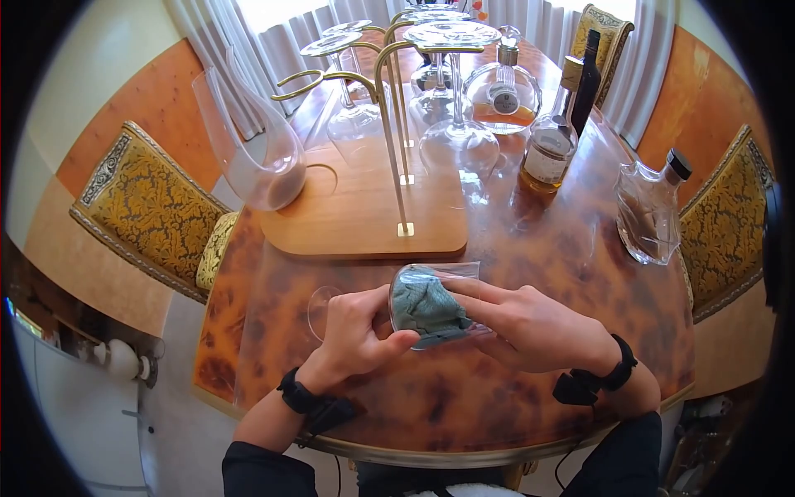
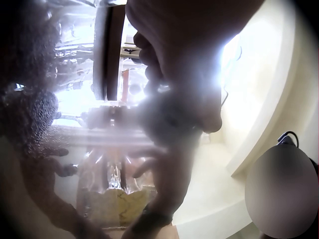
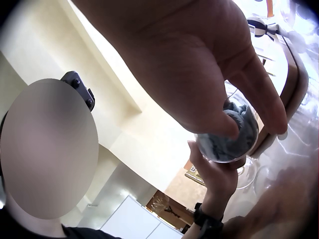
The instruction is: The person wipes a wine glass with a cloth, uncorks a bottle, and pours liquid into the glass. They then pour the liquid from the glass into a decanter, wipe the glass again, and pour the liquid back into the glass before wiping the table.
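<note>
A clear wine glass (image 1: pixel 465 270) lies on its side between my hands over the near part of the table. Stuffed into its bowl is a grey-green cloth (image 1: pixel 426 306). My left hand (image 1: pixel 356 331) grips the bowl at its stem end, and the round foot (image 1: pixel 323 313) sticks out to the left. At the mouth is my right hand (image 1: pixel 538 327), its fingers along the outside of the bowl. In the right wrist view its thumb reaches inside the rim onto the cloth (image 3: pixel 227 137). The left wrist view is dark and blurred around the hand.
A wooden stand (image 1: pixel 348 228) with brass hooks holds several upside-down glasses. On its left leans a slanted glass decanter (image 1: pixel 257 161). To the right are a whisky bottle (image 1: pixel 548 157), a dark bottle (image 1: pixel 586 83), a round decanter (image 1: pixel 505 91) and an angular glass bottle (image 1: pixel 650 211). Patterned chairs (image 1: pixel 153 207) flank the table.
</note>
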Motion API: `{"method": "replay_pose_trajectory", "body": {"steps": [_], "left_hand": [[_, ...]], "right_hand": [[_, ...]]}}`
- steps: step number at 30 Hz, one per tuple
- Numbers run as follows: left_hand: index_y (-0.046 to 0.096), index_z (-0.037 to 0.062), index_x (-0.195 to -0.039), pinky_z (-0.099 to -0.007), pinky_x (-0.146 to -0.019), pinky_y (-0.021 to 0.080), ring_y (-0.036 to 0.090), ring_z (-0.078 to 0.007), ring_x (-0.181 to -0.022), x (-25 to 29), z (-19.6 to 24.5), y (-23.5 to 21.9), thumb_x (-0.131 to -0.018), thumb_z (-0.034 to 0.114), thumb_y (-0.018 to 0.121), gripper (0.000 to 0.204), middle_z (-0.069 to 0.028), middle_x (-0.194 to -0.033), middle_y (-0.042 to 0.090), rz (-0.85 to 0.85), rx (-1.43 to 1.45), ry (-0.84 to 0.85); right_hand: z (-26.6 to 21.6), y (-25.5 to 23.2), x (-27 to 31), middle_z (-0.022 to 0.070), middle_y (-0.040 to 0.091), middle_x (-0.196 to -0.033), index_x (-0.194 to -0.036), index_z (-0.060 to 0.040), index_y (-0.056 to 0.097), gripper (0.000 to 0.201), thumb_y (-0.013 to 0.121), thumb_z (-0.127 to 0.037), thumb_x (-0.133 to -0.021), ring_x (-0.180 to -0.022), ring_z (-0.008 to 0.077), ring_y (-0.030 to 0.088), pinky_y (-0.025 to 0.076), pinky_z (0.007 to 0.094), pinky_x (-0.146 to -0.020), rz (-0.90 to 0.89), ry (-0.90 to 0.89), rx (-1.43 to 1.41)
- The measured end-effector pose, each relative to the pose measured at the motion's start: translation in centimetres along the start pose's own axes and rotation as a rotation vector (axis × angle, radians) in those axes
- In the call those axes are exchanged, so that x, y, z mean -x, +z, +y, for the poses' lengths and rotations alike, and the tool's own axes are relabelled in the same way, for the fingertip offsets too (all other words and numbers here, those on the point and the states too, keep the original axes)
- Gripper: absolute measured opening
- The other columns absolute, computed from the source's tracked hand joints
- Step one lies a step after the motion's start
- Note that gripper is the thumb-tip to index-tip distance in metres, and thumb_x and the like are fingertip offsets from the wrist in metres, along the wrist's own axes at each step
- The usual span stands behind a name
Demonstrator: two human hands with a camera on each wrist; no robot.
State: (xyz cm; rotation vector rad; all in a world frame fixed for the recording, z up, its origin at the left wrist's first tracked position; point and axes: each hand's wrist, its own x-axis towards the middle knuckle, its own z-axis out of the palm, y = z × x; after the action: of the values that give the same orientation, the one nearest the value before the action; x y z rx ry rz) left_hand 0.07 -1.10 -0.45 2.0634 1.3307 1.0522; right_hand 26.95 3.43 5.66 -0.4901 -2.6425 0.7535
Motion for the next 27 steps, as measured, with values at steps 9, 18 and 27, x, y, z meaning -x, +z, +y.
{"method": "replay_pose_trajectory", "body": {"steps": [9, 18, 27], "left_hand": [[0.071, 0.0057, -0.104, -0.0395, -0.059, 0.048, 0.062, -0.0345, -0.060, 0.0, 0.1, 0.2, -0.079, 0.065, 0.070, 0.064, -0.0153, -0.066, 0.061, 0.010, -0.021, -0.011], [0.064, 0.0019, -0.091, -0.0409, -0.061, 0.048, 0.062, -0.0343, -0.065, -0.4, 0.9, 0.1, -0.074, 0.059, 0.078, 0.061, -0.0153, -0.072, 0.061, 0.051, -0.153, 0.041], [0.063, 0.0054, -0.100, -0.0393, -0.072, 0.042, 0.056, -0.0275, -0.078, -0.9, 1.0, -0.2, -0.065, 0.049, 0.086, 0.061, -0.0095, -0.082, 0.057, 0.172, -0.426, 0.201]], "right_hand": [[0.3, 0.6, 0.1, 0.0176, 0.047, -0.149, -0.148, -0.0096, 0.040, 0.066, 0.069, -0.014, -0.089, -0.096, 0.0451, 0.065, 0.057, 0.0487, -0.079, -0.027, 0.050, -0.031], [0.4, -0.1, -0.6, 0.0184, 0.063, -0.123, -0.151, -0.0063, 0.034, 0.062, 0.064, -0.014, -0.098, -0.076, 0.0254, 0.073, 0.060, 0.0361, -0.068, -0.136, 0.317, -0.515], [2.6, 0.6, -0.9, 0.0099, 0.065, -0.116, -0.150, -0.0054, 0.034, 0.054, 0.058, -0.014, -0.103, -0.072, 0.0135, 0.071, 0.059, 0.0275, -0.057, -0.272, 0.405, -0.853]]}}
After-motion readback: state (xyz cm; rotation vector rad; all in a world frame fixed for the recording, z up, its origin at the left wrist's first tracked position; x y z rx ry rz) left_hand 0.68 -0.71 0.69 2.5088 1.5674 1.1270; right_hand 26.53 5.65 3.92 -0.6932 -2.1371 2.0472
